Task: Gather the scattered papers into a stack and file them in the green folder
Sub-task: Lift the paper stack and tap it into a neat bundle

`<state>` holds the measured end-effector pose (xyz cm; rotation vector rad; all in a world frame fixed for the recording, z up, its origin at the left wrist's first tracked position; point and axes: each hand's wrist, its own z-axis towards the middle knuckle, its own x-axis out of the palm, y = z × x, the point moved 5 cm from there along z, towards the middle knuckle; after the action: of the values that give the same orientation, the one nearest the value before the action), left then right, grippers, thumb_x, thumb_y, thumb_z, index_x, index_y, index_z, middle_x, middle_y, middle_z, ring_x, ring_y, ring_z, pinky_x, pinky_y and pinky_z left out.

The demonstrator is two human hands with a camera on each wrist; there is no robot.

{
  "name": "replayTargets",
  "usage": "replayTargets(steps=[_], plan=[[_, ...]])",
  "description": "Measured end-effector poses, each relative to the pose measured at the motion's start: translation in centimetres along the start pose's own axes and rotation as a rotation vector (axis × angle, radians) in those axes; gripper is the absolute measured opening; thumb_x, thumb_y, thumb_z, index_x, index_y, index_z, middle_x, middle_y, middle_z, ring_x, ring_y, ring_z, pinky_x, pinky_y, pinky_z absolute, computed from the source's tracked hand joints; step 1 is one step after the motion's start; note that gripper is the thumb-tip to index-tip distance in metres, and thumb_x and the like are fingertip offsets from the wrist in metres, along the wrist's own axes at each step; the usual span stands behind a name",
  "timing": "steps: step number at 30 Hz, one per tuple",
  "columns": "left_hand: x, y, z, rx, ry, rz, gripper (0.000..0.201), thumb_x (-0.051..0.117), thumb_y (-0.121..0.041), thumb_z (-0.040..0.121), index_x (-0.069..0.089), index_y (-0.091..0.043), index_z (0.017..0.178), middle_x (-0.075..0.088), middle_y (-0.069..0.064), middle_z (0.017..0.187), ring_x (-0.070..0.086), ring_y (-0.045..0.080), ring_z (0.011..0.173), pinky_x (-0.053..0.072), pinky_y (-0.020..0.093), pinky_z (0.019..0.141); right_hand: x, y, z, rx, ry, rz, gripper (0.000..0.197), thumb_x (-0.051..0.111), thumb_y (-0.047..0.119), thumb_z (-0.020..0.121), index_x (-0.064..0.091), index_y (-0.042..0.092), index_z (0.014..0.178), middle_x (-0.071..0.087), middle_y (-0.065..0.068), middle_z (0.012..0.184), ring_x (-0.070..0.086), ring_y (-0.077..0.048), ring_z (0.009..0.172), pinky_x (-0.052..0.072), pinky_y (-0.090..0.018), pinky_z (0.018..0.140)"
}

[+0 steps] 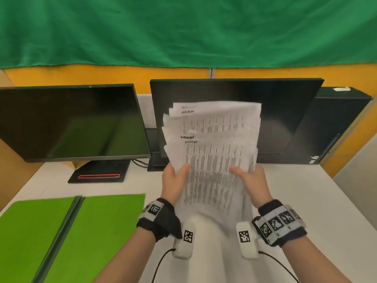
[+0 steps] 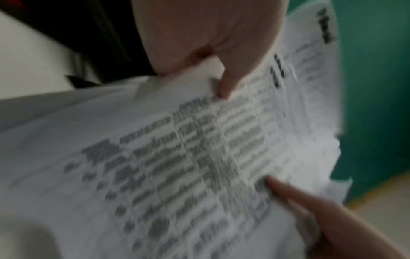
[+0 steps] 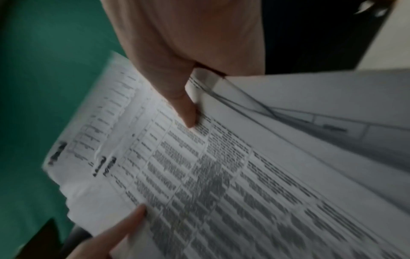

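A stack of printed papers stands nearly upright above the white desk, its sheets uneven at the top and blurred by motion. My left hand grips its left edge, thumb on the front sheet. My right hand grips the right edge the same way. The left wrist view shows the papers with my left thumb pressed on them, and the right wrist view shows the papers under my right thumb. The green folder lies open and flat on the desk at the lower left.
Two dark monitors stand at the back of the white desk, with a black computer case at the right. A green curtain hangs behind. Cables run from my wrist cameras toward me.
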<state>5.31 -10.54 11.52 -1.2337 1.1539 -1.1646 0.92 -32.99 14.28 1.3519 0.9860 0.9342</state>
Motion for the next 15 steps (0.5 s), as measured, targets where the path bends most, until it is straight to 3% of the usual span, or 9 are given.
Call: replayTargets(steps=[2, 3, 6, 7, 9, 10, 12, 13, 15], plan=[[0.6, -2.3, -0.8, 0.145, -0.087, -0.028, 0.033, 0.052, -0.007, 0.096, 0.052, -0.01, 0.128, 0.064, -0.01, 0.113, 0.062, 0.001, 0.104, 0.048, 0.013, 0.091, 1.5, 1.9, -0.3, -0.114, 0.037, 0.032, 0.031, 0.067, 0.006, 0.084, 0.066, 0.024, 0.109, 0.073, 0.003, 0.104, 0.07, -0.013, 0.099, 0.055, -0.03, 0.088], [0.9, -3.0, -1.1, 0.198, -0.106, -0.044, 0.033, 0.05, -0.009, 0.097, 0.049, -0.018, 0.129, 0.062, -0.015, 0.114, 0.06, -0.005, 0.106, 0.047, 0.01, 0.091, 2.3, 2.5, -0.6, -0.146, 0.088, 0.058, 0.034, 0.067, 0.005, 0.084, 0.065, 0.026, 0.11, 0.072, 0.005, 0.106, 0.069, -0.011, 0.101, 0.055, -0.027, 0.089], [0.6, -2.4, -1.8, 0.236, -0.126, -0.005, 0.036, 0.048, -0.01, 0.097, 0.042, -0.039, 0.117, 0.06, -0.018, 0.112, 0.06, -0.015, 0.101, 0.046, 0.007, 0.087, 2.8, 2.1, -0.6, -0.136, 0.186, 0.084, 0.045, 0.07, 0.006, 0.082, 0.06, 0.021, 0.123, 0.069, 0.0, 0.119, 0.065, -0.013, 0.112, 0.052, -0.031, 0.094], [0.3, -1.7, -2.0, 0.227, -0.126, 0.013, 0.037, 0.05, -0.009, 0.096, 0.041, -0.037, 0.119, 0.061, -0.013, 0.114, 0.061, -0.01, 0.104, 0.047, 0.009, 0.088, 2.5, 1.3, -0.4, -0.098, 0.186, 0.104, 0.049, 0.072, 0.008, 0.08, 0.058, 0.019, 0.126, 0.068, -0.001, 0.121, 0.064, -0.016, 0.113, 0.052, -0.034, 0.095], [-0.4, -0.1, -2.2, 0.19, -0.121, 0.064, 0.04, 0.054, -0.009, 0.093, 0.039, -0.023, 0.128, 0.061, -0.002, 0.121, 0.06, 0.013, 0.115, 0.048, 0.02, 0.096, 2.0, -0.5, -0.1, -0.018, 0.129, 0.159, 0.057, 0.075, 0.008, 0.076, 0.055, 0.019, 0.128, 0.067, -0.003, 0.123, 0.064, -0.019, 0.113, 0.053, -0.04, 0.095], [-0.7, 0.6, -2.3, 0.171, -0.111, 0.073, 0.04, 0.056, -0.007, 0.092, 0.039, -0.02, 0.126, 0.061, -0.004, 0.118, 0.061, 0.015, 0.112, 0.049, 0.016, 0.093, 2.0, -1.2, 0.0, 0.014, 0.097, 0.17, 0.059, 0.075, 0.006, 0.075, 0.053, 0.019, 0.128, 0.065, -0.003, 0.124, 0.063, -0.02, 0.114, 0.052, -0.042, 0.095], [-1.2, 1.5, -2.1, 0.144, -0.103, 0.076, 0.039, 0.059, -0.003, 0.09, 0.041, -0.021, 0.119, 0.059, -0.014, 0.106, 0.063, -0.003, 0.096, 0.046, 0.002, 0.075, 2.4, -2.0, -0.1, 0.066, 0.052, 0.154, 0.059, 0.069, 0.0, 0.077, 0.047, 0.019, 0.128, 0.061, -0.005, 0.125, 0.06, -0.021, 0.113, 0.05, -0.045, 0.096], [-1.6, 1.6, -1.9, 0.134, -0.114, 0.065, 0.038, 0.06, -0.002, 0.09, 0.042, -0.018, 0.119, 0.058, -0.015, 0.104, 0.062, -0.008, 0.091, 0.045, 0.001, 0.072, 2.6, -2.2, -0.1, 0.089, 0.04, 0.146, 0.057, 0.065, -0.003, 0.078, 0.044, 0.017, 0.127, 0.059, -0.006, 0.124, 0.059, -0.022, 0.111, 0.05, -0.045, 0.095], [-2.3, 1.9, -1.2, 0.101, -0.138, 0.057, 0.04, 0.061, -0.005, 0.089, 0.045, -0.01, 0.125, 0.059, -0.008, 0.108, 0.062, 0.003, 0.101, 0.045, 0.01, 0.08, 2.3, -2.5, 0.1, 0.108, -0.009, 0.154, 0.055, 0.061, -0.007, 0.078, 0.041, 0.012, 0.126, 0.057, -0.007, 0.118, 0.059, -0.024, 0.109, 0.05, -0.044, 0.094]])
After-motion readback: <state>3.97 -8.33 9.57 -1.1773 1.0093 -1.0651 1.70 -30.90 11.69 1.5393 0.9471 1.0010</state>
